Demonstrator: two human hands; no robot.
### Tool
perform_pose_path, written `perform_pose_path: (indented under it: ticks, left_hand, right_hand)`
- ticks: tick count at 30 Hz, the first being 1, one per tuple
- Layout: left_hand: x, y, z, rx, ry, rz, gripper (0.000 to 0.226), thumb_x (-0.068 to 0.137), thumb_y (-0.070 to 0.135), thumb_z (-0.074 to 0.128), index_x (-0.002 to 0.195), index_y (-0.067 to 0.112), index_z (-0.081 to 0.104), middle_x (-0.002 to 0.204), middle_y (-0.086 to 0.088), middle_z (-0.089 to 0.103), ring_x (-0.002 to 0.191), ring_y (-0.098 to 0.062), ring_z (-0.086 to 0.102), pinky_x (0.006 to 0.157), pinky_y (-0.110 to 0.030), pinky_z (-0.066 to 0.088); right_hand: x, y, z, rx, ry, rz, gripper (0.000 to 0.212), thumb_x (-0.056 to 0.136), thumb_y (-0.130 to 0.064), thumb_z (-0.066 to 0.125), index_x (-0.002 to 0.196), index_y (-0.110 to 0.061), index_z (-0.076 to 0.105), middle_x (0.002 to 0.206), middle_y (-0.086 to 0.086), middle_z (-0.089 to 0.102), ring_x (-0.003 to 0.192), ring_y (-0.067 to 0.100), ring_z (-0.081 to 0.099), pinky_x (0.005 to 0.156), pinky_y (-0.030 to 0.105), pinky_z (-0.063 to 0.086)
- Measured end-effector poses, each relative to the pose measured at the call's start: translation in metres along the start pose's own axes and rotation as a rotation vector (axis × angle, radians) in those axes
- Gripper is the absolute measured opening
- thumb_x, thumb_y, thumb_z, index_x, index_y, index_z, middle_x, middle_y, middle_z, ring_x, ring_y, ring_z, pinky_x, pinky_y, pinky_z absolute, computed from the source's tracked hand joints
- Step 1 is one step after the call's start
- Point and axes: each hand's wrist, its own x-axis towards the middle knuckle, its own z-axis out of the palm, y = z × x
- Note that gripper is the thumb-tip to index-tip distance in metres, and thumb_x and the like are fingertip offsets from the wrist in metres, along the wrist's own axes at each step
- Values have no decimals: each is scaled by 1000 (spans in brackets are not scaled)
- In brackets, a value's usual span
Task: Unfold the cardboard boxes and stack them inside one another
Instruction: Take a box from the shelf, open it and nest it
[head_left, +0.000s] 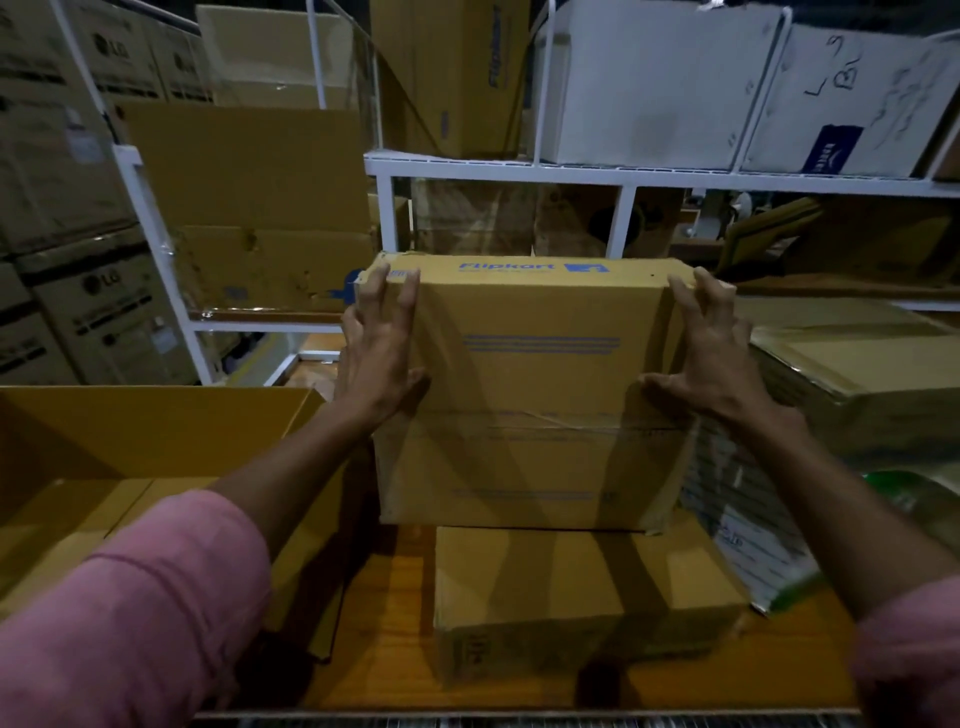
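Between hands (540, 358): Flipkart box (535, 395), blue print.

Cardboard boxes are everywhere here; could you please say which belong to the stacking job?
Job: Flipkart box between left hand and right hand; open box; small box.
Lying about: LG cartons; white boxes on shelf.

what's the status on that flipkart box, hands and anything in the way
Left hand and right hand grip the Flipkart box by its sides. Box closed, taped. Smaller box beneath; open box at left.
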Motion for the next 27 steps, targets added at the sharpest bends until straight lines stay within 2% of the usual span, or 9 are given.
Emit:
perform_pose_path:
  ticks: [4, 9, 14, 16, 18, 20, 22, 25, 27]
  left_hand:
    - [-6, 4, 2, 107, 6, 21, 130, 65, 16, 92, 162, 29, 6, 161, -14, 3, 132, -53, 25, 94, -64, 47]
    - [-15, 12, -2, 110, 131, 49, 126, 61, 18, 96, 160, 26, 18, 148, -12, 13, 119, -43, 30, 93, -55, 44]
    - [-40, 19, 5, 14, 219, 5, 98, 70, 12, 90, 146, 29, 30, 137, -5, 18, 120, -35, 27, 85, -51, 53]
    - [-65, 18, 13, 7, 201, 33, 93, 73, 18, 89, 144, 30, 31, 136, -7, 21, 120, -36, 27, 85, -48, 51]
    - [-94, 17, 20, -17, 195, 57, 84, 78, 28, 85, 143, 28, 32, 134, -8, 24, 119, -35, 28, 88, -52, 52]
    - [-119, 21, 27, -25, 198, 56, 65, 89, 44, 67, 141, 27, 34, 130, -8, 26, 115, -33, 30, 85, -49, 52]
    - [-140, 23, 31, -13, 172, 37, 57, 92, 54, 49, 140, 27, 35, 129, -8, 26, 112, -33, 32, 85, -46, 50]
    - [-166, 20, 37, -19, 136, 14, 57, 93, 57, 45, 137, 22, 37, 132, -10, 26, 115, -35, 33, 86, -49, 52]
    - [-180, 20, 39, -20, 134, 18, 55, 94, 55, 49, 135, 19, 38, 135, -12, 27, 119, -41, 36, 89, -51, 50]
  right_hand:
    - [-3, -6, -4, -46, 7, 20, 125, 62, -33, 97, 154, -42, 14, 156, -3, 6, 137, 50, 20, 99, 71, 45]
    - [-18, 4, -3, 19, 189, -23, 107, 61, -19, 97, 145, -30, 33, 149, 6, 17, 131, 51, 27, 92, 69, 48]
    - [-34, 2, 0, 109, 356, -15, 78, 70, -12, 86, 129, -24, 37, 139, 0, 20, 129, 50, 30, 91, 45, 40]
    - [-57, 1, 9, 154, 357, 24, 76, 70, -15, 88, 125, -25, 36, 139, 0, 21, 131, 50, 29, 93, 44, 40]
    - [-92, 4, 26, 159, 381, 43, 71, 72, -28, 86, 123, -20, 37, 138, 3, 23, 129, 50, 31, 94, 54, 48]
    - [-126, 9, 40, 129, 407, 62, 67, 75, -42, 78, 122, -15, 39, 137, 7, 25, 125, 48, 35, 94, 63, 45]
    - [-153, 9, 48, 114, 405, 70, 65, 78, -48, 71, 122, -13, 39, 137, 9, 25, 124, 46, 38, 94, 62, 45]
    - [-178, -5, 47, 84, 362, 98, 62, 82, -51, 64, 123, -15, 36, 138, 10, 24, 127, 46, 36, 97, 57, 46]
    - [-192, -13, 45, 64, 317, 130, 59, 82, -48, 63, 123, -16, 35, 137, 11, 24, 126, 46, 35, 99, 62, 45]
